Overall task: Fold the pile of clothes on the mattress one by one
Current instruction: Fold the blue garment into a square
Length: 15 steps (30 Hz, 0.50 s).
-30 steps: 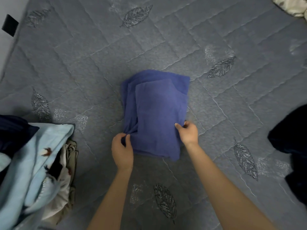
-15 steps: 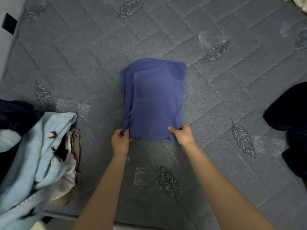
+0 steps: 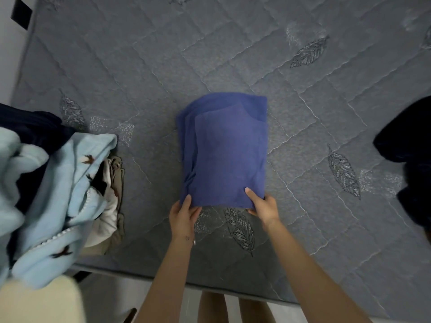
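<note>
A blue garment [image 3: 224, 150], folded into a tall rectangle, lies in the middle of the grey quilted mattress [image 3: 163, 66]. My left hand [image 3: 183, 215] holds its near left corner, thumb on top of the cloth and fingers under the edge. My right hand [image 3: 262, 205] grips the near right corner in the same way. A pile of unfolded clothes [image 3: 53, 190] sits at the left: a light blue fleece with small dark bird prints on top, with dark navy, white and beige pieces beneath it.
A dark navy garment [image 3: 405, 145] lies at the right edge of the mattress. The mattress's near edge [image 3: 130, 275] runs just in front of me, with pale floor below. A wall with a black patch [image 3: 21, 14] borders the far left.
The blue garment's near edge has been tucked and squared. Both hands have shifted to its two near corners, and my view has pulled back so the mattress's near edge shows.
</note>
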Motion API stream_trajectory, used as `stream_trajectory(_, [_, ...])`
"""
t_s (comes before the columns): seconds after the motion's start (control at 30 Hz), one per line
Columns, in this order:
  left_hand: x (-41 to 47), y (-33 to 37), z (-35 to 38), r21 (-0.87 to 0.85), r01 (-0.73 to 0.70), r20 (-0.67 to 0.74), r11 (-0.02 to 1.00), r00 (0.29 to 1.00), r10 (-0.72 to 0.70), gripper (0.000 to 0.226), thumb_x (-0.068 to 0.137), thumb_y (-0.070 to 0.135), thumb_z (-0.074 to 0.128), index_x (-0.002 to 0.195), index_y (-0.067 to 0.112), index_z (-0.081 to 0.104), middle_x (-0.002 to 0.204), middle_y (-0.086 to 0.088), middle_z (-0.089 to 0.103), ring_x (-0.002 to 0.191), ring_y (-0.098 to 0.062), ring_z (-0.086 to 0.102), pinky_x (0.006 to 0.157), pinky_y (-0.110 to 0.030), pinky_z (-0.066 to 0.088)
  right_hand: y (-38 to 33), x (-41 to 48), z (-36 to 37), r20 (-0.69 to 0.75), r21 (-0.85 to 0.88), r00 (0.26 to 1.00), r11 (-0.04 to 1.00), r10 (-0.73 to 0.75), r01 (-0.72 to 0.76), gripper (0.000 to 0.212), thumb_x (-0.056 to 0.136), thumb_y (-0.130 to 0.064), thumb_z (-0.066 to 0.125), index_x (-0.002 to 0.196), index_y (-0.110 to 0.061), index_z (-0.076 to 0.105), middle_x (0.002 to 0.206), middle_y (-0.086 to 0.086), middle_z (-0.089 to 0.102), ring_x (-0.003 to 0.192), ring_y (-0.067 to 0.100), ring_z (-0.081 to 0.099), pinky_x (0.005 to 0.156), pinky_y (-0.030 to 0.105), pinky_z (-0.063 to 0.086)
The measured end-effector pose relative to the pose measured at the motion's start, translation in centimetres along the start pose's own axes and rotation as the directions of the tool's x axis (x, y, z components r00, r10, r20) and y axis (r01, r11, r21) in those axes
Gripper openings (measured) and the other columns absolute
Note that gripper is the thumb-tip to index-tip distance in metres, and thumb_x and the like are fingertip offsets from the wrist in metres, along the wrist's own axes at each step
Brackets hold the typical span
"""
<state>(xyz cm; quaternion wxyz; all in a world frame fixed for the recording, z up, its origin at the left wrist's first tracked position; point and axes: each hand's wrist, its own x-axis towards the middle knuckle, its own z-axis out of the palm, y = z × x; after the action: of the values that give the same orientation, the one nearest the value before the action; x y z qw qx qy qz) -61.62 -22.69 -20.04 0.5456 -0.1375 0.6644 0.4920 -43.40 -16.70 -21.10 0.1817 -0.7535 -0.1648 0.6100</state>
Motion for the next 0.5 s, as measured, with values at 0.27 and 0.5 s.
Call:
stream_trajectory(0.27, [0.1, 3.4, 3.9, -0.037, -0.113, 0.079, 0.993, 0.99, 0.115, 0.022, 0.096, 0.014, 0.057, 0.117, 0.009, 0.06, 0.108, -0.004, 0.069, 0.091, -0.013, 0.07, 0.073, -0.024, 0.058, -3.5, 0.0, 0.6, 0.01, 0.141, 1.0, 0.99, 0.001, -0.003, 0.008, 0.088, -0.014, 0.068, 0.09, -0.011, 0.061, 0.089, 0.005, 0.065, 0.074, 0.012, 0.06, 0.066, 0.024, 0.052])
stream_trajectory(0.5, [1.9, 8.6, 9.4, -0.128, -0.157, 0.123, 0.979, 0.977, 0.173, 0.01, 0.097, 0.013, 0.056, 0.101, 0.009, 0.063, 0.1, -0.007, 0.069, 0.086, -0.015, 0.07, 0.072, -0.025, 0.058, -10.9, 1.3, 2.3, -0.049, 0.425, 0.998, 0.904, -0.033, 0.051, 0.01, 0.089, -0.017, 0.067, 0.089, -0.01, 0.059, 0.085, 0.002, 0.065, 0.072, 0.01, 0.062, 0.053, 0.017, 0.053])
